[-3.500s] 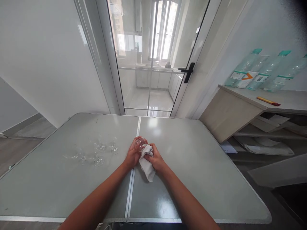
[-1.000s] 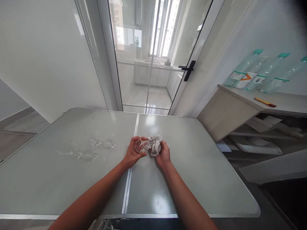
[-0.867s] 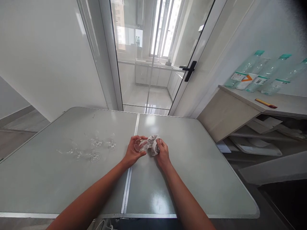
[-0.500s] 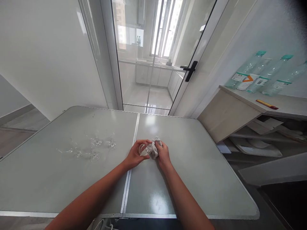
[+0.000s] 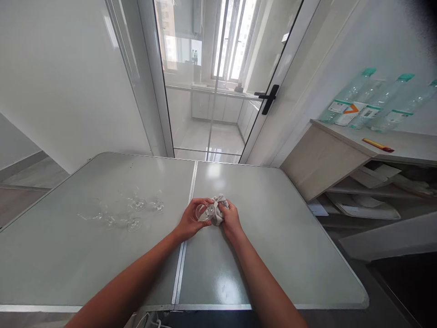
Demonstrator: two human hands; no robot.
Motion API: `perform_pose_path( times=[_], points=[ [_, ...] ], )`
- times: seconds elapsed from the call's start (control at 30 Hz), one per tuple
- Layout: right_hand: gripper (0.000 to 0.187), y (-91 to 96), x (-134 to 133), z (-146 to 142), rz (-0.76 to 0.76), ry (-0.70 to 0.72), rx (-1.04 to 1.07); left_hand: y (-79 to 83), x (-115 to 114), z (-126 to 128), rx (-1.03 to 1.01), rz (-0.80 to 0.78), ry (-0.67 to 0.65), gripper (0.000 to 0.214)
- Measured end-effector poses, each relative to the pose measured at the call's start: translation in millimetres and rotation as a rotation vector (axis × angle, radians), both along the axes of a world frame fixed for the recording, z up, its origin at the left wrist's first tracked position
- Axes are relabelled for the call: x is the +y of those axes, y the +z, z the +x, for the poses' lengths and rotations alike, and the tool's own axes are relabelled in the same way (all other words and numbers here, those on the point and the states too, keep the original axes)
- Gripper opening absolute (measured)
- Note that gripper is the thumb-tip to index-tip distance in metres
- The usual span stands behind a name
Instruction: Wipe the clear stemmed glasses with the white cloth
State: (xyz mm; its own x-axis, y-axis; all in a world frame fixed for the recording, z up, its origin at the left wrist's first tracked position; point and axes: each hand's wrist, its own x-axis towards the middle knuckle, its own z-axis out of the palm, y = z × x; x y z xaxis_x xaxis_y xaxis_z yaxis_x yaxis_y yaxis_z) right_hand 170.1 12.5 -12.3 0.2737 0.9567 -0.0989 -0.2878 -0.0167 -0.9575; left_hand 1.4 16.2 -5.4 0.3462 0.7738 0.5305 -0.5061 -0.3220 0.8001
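Both forearms reach forward over the smooth grey bench [image 5: 102,273]; the left hand [image 5: 190,223] cups a clear stemmed glass [image 5: 204,212], and the right hand [image 5: 231,219] clutches a crumpled grey cloth [image 5: 216,210] against it.

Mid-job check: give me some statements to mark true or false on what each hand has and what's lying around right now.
1. The left hand holds a small clear glass. True.
2. The right hand is empty. False: it grips a crumpled whitish cloth against the glass.
3. More clear stemmed glasses are on the grey folding table, left of the hands. True.
4. Plastic bottles are on the table. False: the green-capped clear plastic bottles are on the pale wooden cabinet at right.
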Motion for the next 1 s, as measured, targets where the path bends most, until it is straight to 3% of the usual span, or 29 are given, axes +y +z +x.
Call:
perform_pose_path(
  times=[0.2, 0.37, 0.57, 0.73, 0.9, 1.0],
  points=[
    [0.043, -6.5, 1, 6, -0.004, -0.172, -0.047, -2.0, -1, 0, 0.055, -0.008, -0.001, 0.057],
    [0.040, -4.7, 1, 0, -0.014, -0.019, -0.060, -0.5, -1, -1, 0.062, -0.018, -0.014, 0.055],
    [0.042, -1.1, -1, 6, -0.004, -0.127, -0.174, -1.8, 0, 1, 0.053, -0.023, -0.029, 0.057],
    [0.013, 13.0, -7, 10, 0.063, -0.254, -0.465, 3.6, 2, -2, 0.046, -0.044, 0.008, 0.058],
    [0.010, 26.5, -18, 4, 0.312, -0.149, -0.793, 5.0, 4, -5, 0.059, -0.033, 0.106, 0.063],
    [0.029, 27.4, -24, 1, 0.395, 0.023, -0.889, 5.1, 6, -6, 0.068, -0.012, 0.182, 0.064]
  ],
)
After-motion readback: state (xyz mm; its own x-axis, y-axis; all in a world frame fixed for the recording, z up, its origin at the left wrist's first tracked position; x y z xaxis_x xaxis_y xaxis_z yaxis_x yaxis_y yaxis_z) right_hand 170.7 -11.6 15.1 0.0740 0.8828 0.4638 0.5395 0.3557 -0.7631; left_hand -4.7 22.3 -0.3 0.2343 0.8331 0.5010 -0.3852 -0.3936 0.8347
